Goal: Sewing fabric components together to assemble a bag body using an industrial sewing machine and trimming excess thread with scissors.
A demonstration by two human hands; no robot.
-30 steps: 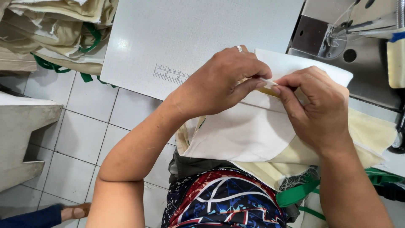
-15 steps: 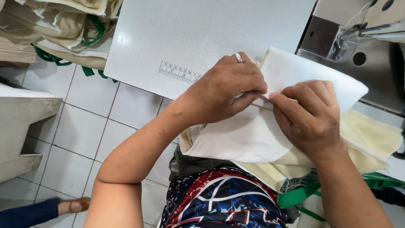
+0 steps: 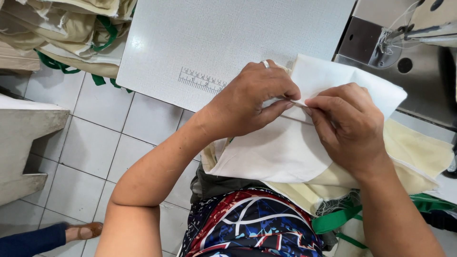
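Head view: the step in hand looks like folding or creasing an edge of the white rectangular piece of woven cloth [image 3: 276, 152], which lies over the lap and the near edge of the pale grey textured worktop [image 3: 228, 43]. The left hand [image 3: 252, 100], a ring on one finger, presses down with its fingers pinched on the fold line. The right hand [image 3: 350, 126] meets it there, its grip pressed together on the same thin crease. So the cloth sits right between and under both grips, touching them. Cream fabric with green straps [image 3: 414, 162] lies beneath. The grey sewing machine [image 3: 409, 43] stands just beyond; a careful next move would need the crease held flat.
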